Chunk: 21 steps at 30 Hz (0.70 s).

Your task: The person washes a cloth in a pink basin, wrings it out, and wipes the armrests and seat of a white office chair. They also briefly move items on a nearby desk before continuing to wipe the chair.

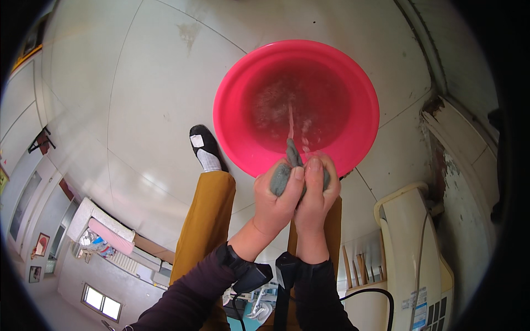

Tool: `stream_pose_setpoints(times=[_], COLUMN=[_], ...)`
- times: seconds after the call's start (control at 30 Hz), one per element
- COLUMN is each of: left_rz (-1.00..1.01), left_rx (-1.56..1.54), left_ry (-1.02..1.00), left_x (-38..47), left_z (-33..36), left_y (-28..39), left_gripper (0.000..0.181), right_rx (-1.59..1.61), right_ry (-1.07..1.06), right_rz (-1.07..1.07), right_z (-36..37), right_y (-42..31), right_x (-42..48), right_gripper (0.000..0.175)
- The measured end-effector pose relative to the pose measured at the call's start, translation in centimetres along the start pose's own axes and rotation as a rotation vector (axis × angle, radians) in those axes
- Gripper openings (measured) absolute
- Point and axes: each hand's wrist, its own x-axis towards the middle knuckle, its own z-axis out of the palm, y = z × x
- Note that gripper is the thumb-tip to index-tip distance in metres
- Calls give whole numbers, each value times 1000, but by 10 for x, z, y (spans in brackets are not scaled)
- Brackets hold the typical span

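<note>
My left hand (278, 188) and my right hand (315, 182) are pressed side by side around a bunched wet grey cloth (281, 179). One twisted end of the cloth sticks out between them. Water (290, 120) runs from that end in a stream, with drops falling beside it. Below and beyond my hands stands a pink plastic basin (230, 107) on the floor. Murky water (302, 91) lies in the basin, its surface broken by bubbles where the stream lands. My hands are over the basin's near rim.
The floor has large pale tiles (145, 103). My foot in a black shoe (203, 138) is left of the basin. A cream floor-standing appliance (408, 231) stands at right, by a wall with peeling paint (453, 182). Black cables (372, 290) hang near my wrists. Further left is a bed (120, 248).
</note>
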Motion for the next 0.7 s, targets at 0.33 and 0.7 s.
stream_pose_setpoints(times=[0.33, 0.7], left_rz=[-127, -632], left_rx=[-40, -227], left_ry=[38, -49], left_x=[97, 138], left_z=[-35, -60], left_y=[-101, -137], left_gripper=[59, 75], right_rx=[-312, -1070], right_ry=[75, -10], right_rz=[-100, -272], right_z=[-53, -15], right_y=[129, 174], right_x=[107, 128], right_gripper=[45, 51])
